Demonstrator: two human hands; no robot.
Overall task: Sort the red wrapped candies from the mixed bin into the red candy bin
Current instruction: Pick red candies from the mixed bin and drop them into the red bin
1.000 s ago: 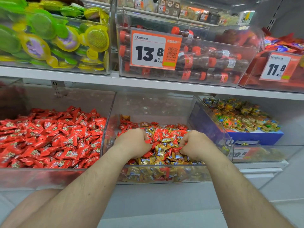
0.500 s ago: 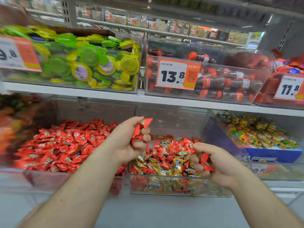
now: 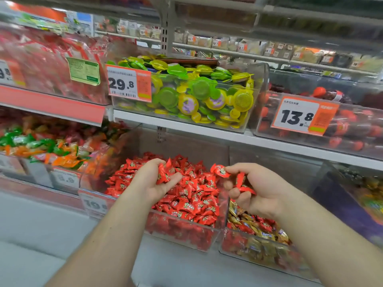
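The clear red candy bin (image 3: 186, 238) on the lower shelf is heaped with red wrapped candies (image 3: 196, 195). To its right stands the mixed bin (image 3: 259, 253), holding gold and red wrapped candies. My left hand (image 3: 152, 184) hovers over the red bin, palm up, fingers curled round a few red candies (image 3: 163, 172). My right hand (image 3: 255, 189) is above the gap between the two bins and holds several red candies (image 3: 220, 170), one pinched at its fingertips.
A bin of green and orange wrapped sweets (image 3: 41, 150) stands left of the red bin. The upper shelf carries a bin of green and yellow jelly cups (image 3: 186, 94) with a 29.8 tag and a bin of cola-bottle candies (image 3: 331, 125) tagged 13.8. A dark bin wall (image 3: 339, 206) stands at far right.
Both hands rose out of the mixed bin with red candies and moved left. The left hand is now over the red bin, and the view has swung left.
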